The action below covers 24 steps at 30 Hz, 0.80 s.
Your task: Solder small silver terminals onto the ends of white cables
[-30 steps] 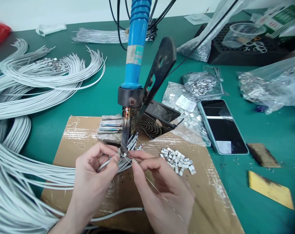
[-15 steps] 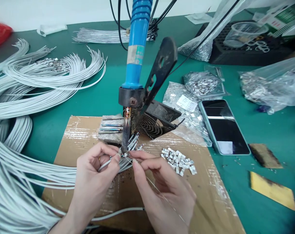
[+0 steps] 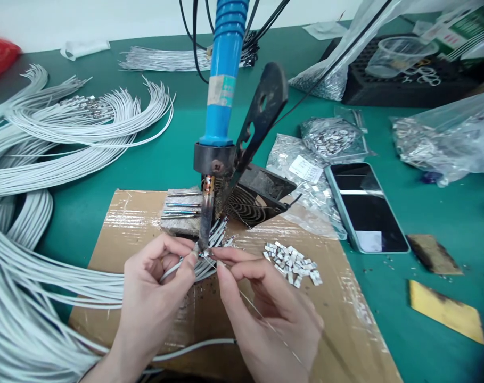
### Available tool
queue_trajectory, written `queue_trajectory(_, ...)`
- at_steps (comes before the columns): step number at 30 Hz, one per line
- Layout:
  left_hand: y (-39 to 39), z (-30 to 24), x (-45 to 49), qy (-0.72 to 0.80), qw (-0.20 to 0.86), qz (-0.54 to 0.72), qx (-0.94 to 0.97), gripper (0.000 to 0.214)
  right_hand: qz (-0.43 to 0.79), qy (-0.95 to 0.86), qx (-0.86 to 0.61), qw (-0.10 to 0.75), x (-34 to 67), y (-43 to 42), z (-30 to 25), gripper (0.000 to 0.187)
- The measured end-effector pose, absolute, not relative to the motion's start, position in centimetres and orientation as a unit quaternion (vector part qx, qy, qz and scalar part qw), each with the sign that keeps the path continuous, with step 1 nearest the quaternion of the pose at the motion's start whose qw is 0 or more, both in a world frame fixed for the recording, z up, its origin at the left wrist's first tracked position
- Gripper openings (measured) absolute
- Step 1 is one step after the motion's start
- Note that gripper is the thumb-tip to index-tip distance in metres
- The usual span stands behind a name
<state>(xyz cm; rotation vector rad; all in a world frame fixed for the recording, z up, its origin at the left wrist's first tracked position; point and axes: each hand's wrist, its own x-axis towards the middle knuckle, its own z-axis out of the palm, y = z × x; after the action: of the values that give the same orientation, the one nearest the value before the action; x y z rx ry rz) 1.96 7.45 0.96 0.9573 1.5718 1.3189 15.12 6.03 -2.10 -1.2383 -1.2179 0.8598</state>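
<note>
A blue-handled soldering iron [image 3: 224, 80] stands tip-down in a black metal stand [image 3: 257, 175] over a taped cardboard sheet [image 3: 125, 223]. My left hand [image 3: 154, 292] pinches the end of a white wire [image 3: 173, 268] right at the iron's tip [image 3: 205, 234]. Touching the same spot is a thin strand of solder wire [image 3: 261, 319], which my right hand [image 3: 265, 308] pinches and which trails back across that palm. A fan of white wire ends [image 3: 218, 231] lies beside the tip. Loose small metal terminals [image 3: 292, 263] sit just right of my right hand.
Bundles of white wires [image 3: 46, 159] cover the left of the green table. A phone [image 3: 363, 205] lies right of the stand, with bags of metal parts [image 3: 331, 135] behind it. Two sponge pieces [image 3: 445, 314] lie at the right. A black tray with a plastic cup [image 3: 397, 53] sits far right.
</note>
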Motion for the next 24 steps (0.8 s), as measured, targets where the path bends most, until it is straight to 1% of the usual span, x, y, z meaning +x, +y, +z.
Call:
queue_trajectory(4, 7.6, 0.8, 1.9, 0.627, 0.426, 0.526, 0.387, 0.014, 0.36, -0.533, -0.515, 0.567, 15.0, 6.0, -2.2, 0.021)
queue_trajectory(9, 7.7, 0.9, 2.1, 0.629, 0.422, 0.52, 0.395, 0.014, 0.367, -0.507, -0.541, 0.562, 15.0, 5.9, -2.0, 0.021)
queue_trajectory(16, 7.0, 0.2, 1.2, 0.62, 0.429, 0.483, 0.446, 0.018, 0.364, -0.501, -0.538, 0.572, 14.9, 6.0, -2.0, 0.02)
queue_trajectory(24, 6.9, 0.1, 1.2, 0.62, 0.423, 0.482, 0.451, 0.018, 0.348, -0.511, -0.532, 0.578, 15.0, 6.0, -1.9, 0.02)
